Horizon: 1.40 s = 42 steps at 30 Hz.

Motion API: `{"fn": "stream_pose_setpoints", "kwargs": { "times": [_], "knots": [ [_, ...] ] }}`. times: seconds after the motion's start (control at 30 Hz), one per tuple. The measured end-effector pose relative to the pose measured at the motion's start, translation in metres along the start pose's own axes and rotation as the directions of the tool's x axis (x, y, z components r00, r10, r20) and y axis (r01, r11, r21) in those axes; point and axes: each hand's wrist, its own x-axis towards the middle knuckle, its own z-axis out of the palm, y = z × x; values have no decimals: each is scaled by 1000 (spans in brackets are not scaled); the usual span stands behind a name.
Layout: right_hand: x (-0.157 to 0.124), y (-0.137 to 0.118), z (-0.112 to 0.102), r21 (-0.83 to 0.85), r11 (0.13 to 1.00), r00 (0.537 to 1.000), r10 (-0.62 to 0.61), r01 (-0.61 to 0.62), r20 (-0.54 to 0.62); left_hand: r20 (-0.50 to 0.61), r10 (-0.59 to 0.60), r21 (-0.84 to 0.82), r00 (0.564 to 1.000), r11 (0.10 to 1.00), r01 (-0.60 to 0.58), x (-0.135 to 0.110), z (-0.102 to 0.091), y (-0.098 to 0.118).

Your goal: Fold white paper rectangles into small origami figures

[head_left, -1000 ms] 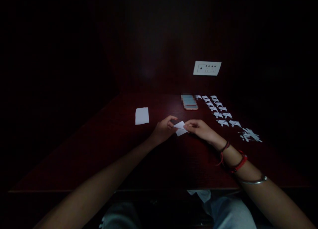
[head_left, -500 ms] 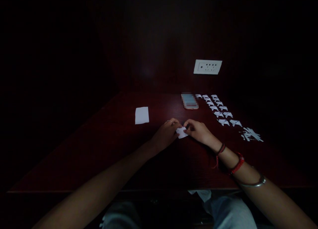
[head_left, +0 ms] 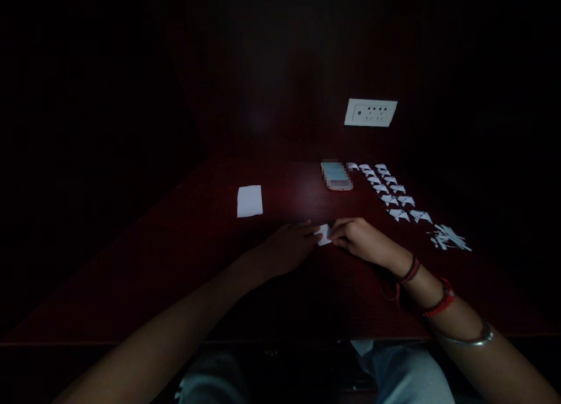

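A small folded piece of white paper (head_left: 324,234) lies on the dark red table between my two hands. At its left edge, the fingertips and thumb of my left hand (head_left: 289,247) hold it against the tabletop. My right hand (head_left: 360,238), with bracelets on the wrist, pinches its right edge with bent fingers. My fingers cover both sides of the paper, so only its middle shows. Further to the left lies a flat white sheet of paper (head_left: 249,201), apart from my hands.
Two rows of folded white paper shapes (head_left: 398,214) run along the right side. A pile of white paper strips (head_left: 450,238) lies nearer me. Towards the back is a phone (head_left: 336,176), its screen blurred. A socket panel (head_left: 370,113) is on the wall.
My right hand has turned, its fingers now closer together at the paper's right edge. Less of the paper shows. My left fingers lie flatter. The view has shifted slightly.
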Motion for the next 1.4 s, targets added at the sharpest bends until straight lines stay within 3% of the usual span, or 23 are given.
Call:
{"fn": "stream_pose_setpoints", "kwargs": {
  "times": [0.27, 0.63, 0.83, 1.4],
  "knots": [
    [-3, 0, -10, -33, 999, 997, -6, 9, 73, 178, -24, -29, 984, 999, 29, -5, -4, -1],
    [1, 21, -17, 71, 991, 993, -115, 113, 26, 143, -36, -126, 989, 991, 54, -5, -7, 1],
    [2, 25, -15, 101, 980, 983, -178, 172, 53, 213, -48, -150, 976, 985, 81, -4, -10, 2],
    [-1, 26, -14, -118, 977, 983, -176, 180, 44, 275, -2, -234, 961, 970, 69, -1, -16, -7]
  ]
}}
